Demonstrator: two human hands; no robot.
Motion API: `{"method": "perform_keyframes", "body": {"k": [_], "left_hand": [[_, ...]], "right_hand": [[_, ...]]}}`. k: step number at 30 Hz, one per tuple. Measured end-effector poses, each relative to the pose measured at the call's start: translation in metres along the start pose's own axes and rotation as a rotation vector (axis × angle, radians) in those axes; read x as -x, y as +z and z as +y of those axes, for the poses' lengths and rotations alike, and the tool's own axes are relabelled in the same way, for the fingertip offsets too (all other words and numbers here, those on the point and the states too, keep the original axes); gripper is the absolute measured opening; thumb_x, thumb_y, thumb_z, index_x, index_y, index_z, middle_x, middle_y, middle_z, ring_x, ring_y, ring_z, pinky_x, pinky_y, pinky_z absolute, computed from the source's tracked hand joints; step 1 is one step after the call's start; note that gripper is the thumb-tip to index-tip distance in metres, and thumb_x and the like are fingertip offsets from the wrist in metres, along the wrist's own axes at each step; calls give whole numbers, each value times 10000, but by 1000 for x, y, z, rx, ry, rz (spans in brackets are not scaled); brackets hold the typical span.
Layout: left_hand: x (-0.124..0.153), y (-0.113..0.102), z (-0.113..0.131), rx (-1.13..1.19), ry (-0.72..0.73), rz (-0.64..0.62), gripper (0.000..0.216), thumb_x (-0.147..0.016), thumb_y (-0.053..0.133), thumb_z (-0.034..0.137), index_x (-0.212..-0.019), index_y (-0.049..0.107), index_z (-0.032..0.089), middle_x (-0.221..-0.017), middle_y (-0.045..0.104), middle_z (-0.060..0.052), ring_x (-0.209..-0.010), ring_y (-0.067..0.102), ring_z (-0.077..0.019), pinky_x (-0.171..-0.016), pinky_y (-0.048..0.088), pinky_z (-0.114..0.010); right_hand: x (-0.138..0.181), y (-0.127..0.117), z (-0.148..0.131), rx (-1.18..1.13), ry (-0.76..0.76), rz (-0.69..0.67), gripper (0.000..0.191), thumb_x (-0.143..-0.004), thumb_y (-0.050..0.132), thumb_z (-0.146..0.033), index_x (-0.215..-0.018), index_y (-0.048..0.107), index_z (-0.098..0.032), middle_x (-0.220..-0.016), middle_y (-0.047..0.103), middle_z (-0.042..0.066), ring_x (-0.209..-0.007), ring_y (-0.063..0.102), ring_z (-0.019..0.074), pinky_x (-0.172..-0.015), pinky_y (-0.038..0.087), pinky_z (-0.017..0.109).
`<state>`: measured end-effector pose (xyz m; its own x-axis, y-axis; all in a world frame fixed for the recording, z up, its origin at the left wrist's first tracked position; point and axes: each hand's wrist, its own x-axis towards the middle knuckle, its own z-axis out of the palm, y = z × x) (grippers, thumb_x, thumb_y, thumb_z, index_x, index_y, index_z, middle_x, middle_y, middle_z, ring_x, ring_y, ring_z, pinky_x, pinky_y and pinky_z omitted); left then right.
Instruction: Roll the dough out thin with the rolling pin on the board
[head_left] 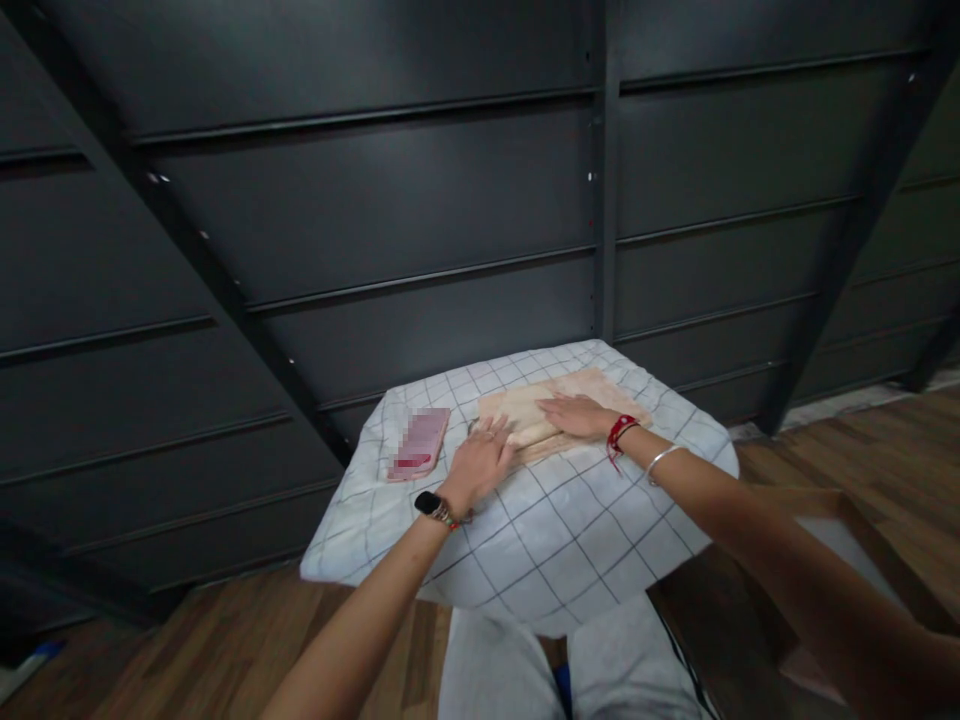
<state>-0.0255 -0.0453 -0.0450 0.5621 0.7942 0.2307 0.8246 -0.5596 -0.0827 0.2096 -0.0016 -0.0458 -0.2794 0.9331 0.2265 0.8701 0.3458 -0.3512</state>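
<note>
A pale peach-and-cream cloth (525, 414), partly folded, lies on a small table with a white checked cover (570, 520). My left hand (481, 458) rests flat at the cloth's left end, fingers stretched out. On the folded middle of the cloth lies my right hand (579, 414), palm down with its fingers extended. Neither hand grips anything. Parts of the cloth are hidden beneath both hands. To the left of my left hand, a phone in a pink case (421, 445) lies on the cover, its screen blurred out.
Dark grey metal panels (420, 200) with upright posts rise right behind the table. An open cardboard box (847, 540) stands on the wooden floor (247, 640) at the right, partly behind my right arm. My knees are against the table's near side.
</note>
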Motion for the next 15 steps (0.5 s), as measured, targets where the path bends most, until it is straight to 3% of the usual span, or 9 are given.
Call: {"method": "perform_keyframes", "body": {"k": [4, 8, 15], "left_hand": [[3, 4, 1, 0, -16, 16, 482, -1002, 232, 362, -1364, 469, 148, -1476, 382, -73, -1396, 261, -244, -1124, 250, -399], [-27, 9, -12, 5, -84, 5, 489, -1001, 221, 389, -1227, 586, 155, -1436, 441, -85, -1370, 311, -261, -1093, 293, -406], [-66, 14, -29, 13, -242, -69, 515, -994, 186, 362, -1122, 625, 126, -1239, 614, -112, -1273, 453, -242, -1009, 380, -321]], "right_hand": [[6, 2, 1, -5, -44, -121, 496, -971, 304, -434, -1348, 541, -214, -1431, 430, -4, -1323, 393, 186, -1080, 255, 287], [-8, -1, -4, 29, -40, -110, 489, -982, 295, -420, -1341, 550, -206, -1413, 465, 4, -1306, 415, 178, -1057, 282, 242], [-32, -3, -7, 99, 3, -88, 454, -988, 305, -342, -1256, 612, -140, -1342, 549, 68, -1199, 508, 188, -986, 343, 238]]}}
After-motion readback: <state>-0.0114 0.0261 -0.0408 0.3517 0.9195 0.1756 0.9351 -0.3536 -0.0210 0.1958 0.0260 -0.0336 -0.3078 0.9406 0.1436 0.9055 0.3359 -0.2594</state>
